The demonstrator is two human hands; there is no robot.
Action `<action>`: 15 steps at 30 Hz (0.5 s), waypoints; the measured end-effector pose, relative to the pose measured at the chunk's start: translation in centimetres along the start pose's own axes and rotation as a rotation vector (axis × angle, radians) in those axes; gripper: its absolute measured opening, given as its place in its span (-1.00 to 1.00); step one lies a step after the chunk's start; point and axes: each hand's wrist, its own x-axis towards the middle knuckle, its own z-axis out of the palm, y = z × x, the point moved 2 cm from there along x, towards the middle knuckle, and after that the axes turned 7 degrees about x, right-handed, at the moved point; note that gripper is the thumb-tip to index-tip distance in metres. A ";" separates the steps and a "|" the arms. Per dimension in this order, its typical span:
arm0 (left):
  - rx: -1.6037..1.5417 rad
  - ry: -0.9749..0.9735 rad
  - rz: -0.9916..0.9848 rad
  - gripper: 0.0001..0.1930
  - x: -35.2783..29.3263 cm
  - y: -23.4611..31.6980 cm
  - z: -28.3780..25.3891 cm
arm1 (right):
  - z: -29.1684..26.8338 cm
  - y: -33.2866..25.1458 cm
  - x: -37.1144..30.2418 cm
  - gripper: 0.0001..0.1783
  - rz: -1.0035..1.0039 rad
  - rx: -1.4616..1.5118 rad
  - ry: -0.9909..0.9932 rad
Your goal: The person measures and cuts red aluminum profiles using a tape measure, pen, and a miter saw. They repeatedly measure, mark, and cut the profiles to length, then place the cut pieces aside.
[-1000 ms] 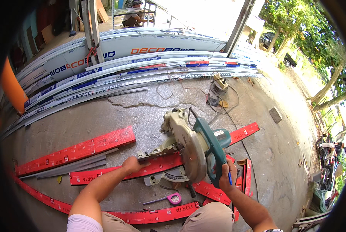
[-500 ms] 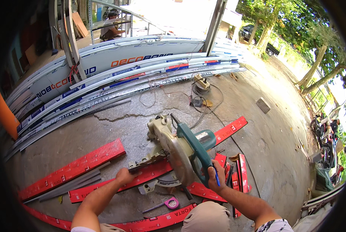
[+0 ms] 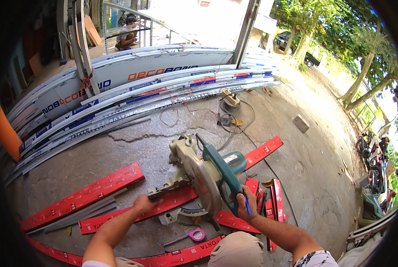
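A mitre saw (image 3: pixel 213 167) with a teal body and handle and a pale metal blade guard stands on the concrete floor in front of me. My right hand (image 3: pixel 248 204) is closed round its handle, with a blue pen (image 3: pixel 246 205) also against the fingers. Across the saw's base lies a long red-wrapped bar (image 3: pixel 174 201), its far end sticking out beyond the motor. Left of the blade, my left hand (image 3: pixel 144 204) is closed on this bar beside the saw's fence. Its fingertips are partly hidden. The guard covers much of the blade.
A pink tape measure (image 3: pixel 197 235) lies near my knee. Red-wrapped bars (image 3: pixel 83 196) and short red pieces (image 3: pixel 278 200) surround the saw. A cable runs from a power strip (image 3: pixel 231 98). Long profiles (image 3: pixel 119 116) are stacked behind, where another person (image 3: pixel 127 34) crouches.
The view has tilted slightly, so the background sits a little lower. Both hands keep their grips, and the saw and bar show no clear movement.
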 end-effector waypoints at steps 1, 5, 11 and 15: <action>0.007 0.016 0.005 -0.11 -0.1 0.1 -0.1 | 0.0 0.3 -0.1 -0.20 -0.026 -0.010 0.003; -0.009 -0.043 -0.029 -0.11 -0.6 0.5 -0.5 | 0.4 1.3 -0.7 -0.22 -0.069 -0.037 0.006; 0.024 -0.073 -0.075 -0.05 -1.8 0.7 -1.9 | 0.5 -2.9 1.5 -0.44 0.060 0.127 -0.024; 0.075 -0.148 -0.154 -0.04 -3.8 -2.6 -2.8 | -1.0 -9.0 5.9 -0.51 0.131 0.284 -0.125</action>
